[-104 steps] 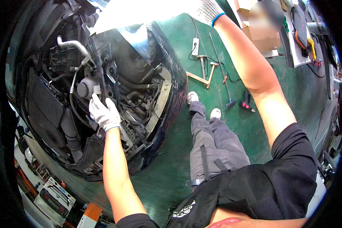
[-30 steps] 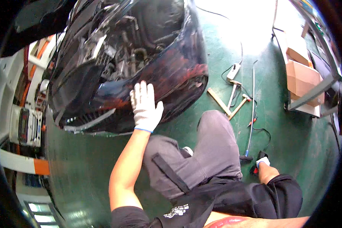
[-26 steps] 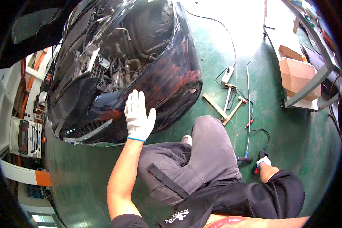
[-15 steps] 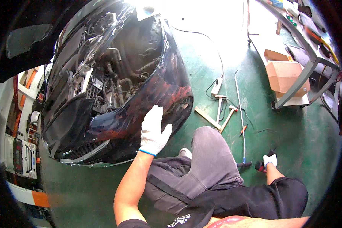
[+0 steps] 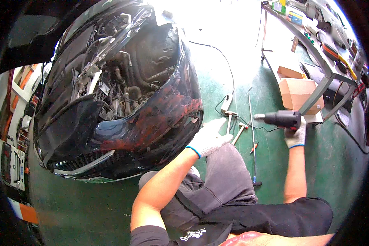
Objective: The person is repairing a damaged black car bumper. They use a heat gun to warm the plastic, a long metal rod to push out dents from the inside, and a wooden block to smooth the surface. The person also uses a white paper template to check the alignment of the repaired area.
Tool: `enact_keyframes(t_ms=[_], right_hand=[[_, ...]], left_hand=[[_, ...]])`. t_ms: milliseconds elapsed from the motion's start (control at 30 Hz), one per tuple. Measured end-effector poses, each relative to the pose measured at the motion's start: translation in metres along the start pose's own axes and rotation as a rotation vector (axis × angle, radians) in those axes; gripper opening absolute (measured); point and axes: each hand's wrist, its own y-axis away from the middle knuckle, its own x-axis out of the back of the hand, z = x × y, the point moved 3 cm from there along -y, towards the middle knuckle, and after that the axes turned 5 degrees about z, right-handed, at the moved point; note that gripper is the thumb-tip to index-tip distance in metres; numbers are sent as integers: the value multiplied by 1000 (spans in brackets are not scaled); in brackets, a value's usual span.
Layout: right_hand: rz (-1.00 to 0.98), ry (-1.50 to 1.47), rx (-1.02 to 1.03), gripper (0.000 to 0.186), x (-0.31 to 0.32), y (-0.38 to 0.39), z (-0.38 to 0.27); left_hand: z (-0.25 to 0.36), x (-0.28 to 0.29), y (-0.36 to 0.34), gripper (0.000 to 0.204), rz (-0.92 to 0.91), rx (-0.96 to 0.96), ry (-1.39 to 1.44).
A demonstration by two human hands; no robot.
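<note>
My right hand point(image 5: 294, 133) grips a black and red heat gun point(image 5: 279, 119), held up with its metal nozzle pointing left. My left hand point(image 5: 208, 138), in a white glove, is open and empty, fingers stretched out near the corner of a dark car's front bumper point(image 5: 139, 135), which has reddish smeared patches. The engine bay point(image 5: 123, 82) is exposed. Beside my bent knee on the green floor lie hammers point(image 5: 242, 128), a long metal rod point(image 5: 252, 143) with a black handle, an orange screwdriver point(image 5: 254, 148) and a white power strip point(image 5: 227, 103) with cables.
A grey metal trolley point(image 5: 317, 88) at the right carries a cardboard box point(image 5: 295, 94) on its low shelf and assorted items above. The raised dark hood point(image 5: 28, 37) spans the upper left. White vehicles stand at the far left point(image 5: 12, 160) and top right point(image 5: 328, 16).
My right hand has lifted the heat gun from floor level at the right. My left hand has moved rightward off the bumper's middle. Earlier I was standing with both arms raised; now my knee is bent low.
</note>
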Motion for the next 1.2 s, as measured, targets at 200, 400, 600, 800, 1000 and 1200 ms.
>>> enact_keyframes(t_ms=[200, 400, 600, 800, 1000, 1200], right_hand=[[-256, -222, -112, 35, -96, 94, 93], [-541, 1171, 777, 41, -138, 182, 160], [-324, 141, -946, 46, -100, 189, 179], [-553, 1213, 477, 54, -89, 180, 126], [-854, 1387, 457, 36, -58, 158, 174], [-555, 1031, 174, 25, -90, 176, 143]], left_hand=[[-2, -10, 19, 86, -199, 187, 736], [-7, -27, 27, 78, 73, 53, 1577], [-12, -12, 31, 55, 180, 221, 1709], [3, -17, 33, 57, 251, 292, 1571], [21, -11, 44, 80, 46, 329, 1100], [-3, 74, 60, 92, 302, 236, -270]])
